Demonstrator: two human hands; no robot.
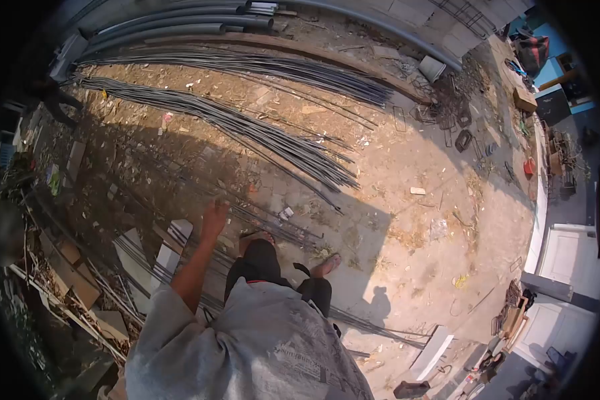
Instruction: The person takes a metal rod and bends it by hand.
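My left hand point(215, 217) reaches forward from the grey sleeve, in shade. Its fingers look slightly bent and apart, and I make out nothing held in them. Below or beside it, thin steel rods point(273, 223) lie on the ground; whether the hand touches them I cannot tell. Ahead lies a bundle of long steel rebar point(247, 127), its ends fanned toward the right. A second rebar bundle point(260, 64) lies farther off. My right hand is not in view.
Grey pipes point(180, 25) and a long wooden beam point(300, 48) lie at the back. A white bucket point(432, 68) stands near bent wire. Boards and scrap wood point(80, 280) pile up at left. A pale block point(432, 352) props rods at lower right. Someone's leg point(61, 110) shows at far left.
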